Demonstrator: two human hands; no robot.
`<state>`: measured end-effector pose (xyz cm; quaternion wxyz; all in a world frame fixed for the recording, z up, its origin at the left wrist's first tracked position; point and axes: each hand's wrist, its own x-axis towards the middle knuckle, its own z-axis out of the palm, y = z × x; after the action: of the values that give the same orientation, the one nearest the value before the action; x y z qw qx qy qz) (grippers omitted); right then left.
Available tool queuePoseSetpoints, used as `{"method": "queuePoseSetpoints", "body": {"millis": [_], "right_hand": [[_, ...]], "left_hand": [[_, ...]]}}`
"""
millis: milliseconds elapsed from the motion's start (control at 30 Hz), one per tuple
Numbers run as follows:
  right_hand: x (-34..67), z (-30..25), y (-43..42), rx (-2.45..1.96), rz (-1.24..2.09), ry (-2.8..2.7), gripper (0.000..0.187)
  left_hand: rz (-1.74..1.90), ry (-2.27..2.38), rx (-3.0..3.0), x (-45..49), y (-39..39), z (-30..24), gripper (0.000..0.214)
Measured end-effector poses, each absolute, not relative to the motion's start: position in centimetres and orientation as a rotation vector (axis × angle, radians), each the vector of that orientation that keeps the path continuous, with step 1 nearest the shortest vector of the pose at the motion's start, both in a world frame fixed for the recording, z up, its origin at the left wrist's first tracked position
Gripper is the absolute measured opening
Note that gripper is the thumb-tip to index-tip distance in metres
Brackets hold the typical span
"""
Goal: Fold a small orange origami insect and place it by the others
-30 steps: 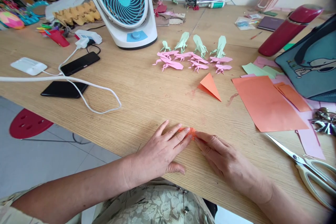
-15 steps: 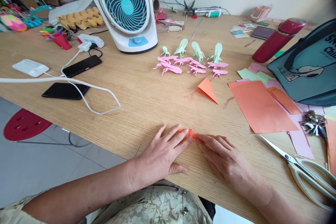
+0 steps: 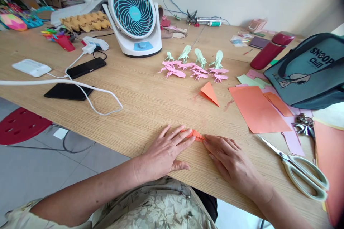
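Note:
A small folded piece of orange paper [image 3: 198, 136] lies on the table near its front edge, partly covered by my hands. My left hand [image 3: 163, 154] is spread flat, with its fingertips resting on the paper's left part and the thumb apart. At the paper's right end, my right hand [image 3: 232, 162] has its fingers drawn together and pinches the tip. Beyond them is another folded orange paper triangle [image 3: 211, 94]. Several pink folded paper figures [image 3: 176, 72] and several pale green ones [image 3: 200, 58] stand in rows farther back.
To the right lie orange sheets [image 3: 259, 109], scissors [image 3: 291, 162] and keys [image 3: 303, 123], near a teal bag [image 3: 309, 75] and a red flask [image 3: 270, 52]. A fan [image 3: 134, 14] stands at the back. Phones [image 3: 87, 68] and a white cable [image 3: 107, 91] lie left.
The view has shifted slightly, showing more on the right side. Both hands stay at the orange paper, and a little more of its folded middle shows between them.

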<state>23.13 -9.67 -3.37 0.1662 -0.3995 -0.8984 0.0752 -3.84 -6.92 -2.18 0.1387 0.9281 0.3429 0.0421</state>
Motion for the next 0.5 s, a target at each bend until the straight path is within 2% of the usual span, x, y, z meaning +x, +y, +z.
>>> {"method": "queuePoseSetpoints", "body": {"millis": [233,500], "right_hand": [[22.7,-3.5,-10.3,-1.205,0.216,-2.516,0.046],[21.5,-3.0,-10.6,-1.239,0.09,-2.524,0.038]], "left_hand": [[0.117,0.976,2.751,-4.1,-7.2,-2.4,0.075],[0.17,1.014,2.809,-3.7,-7.1,-2.5,0.071]]}}
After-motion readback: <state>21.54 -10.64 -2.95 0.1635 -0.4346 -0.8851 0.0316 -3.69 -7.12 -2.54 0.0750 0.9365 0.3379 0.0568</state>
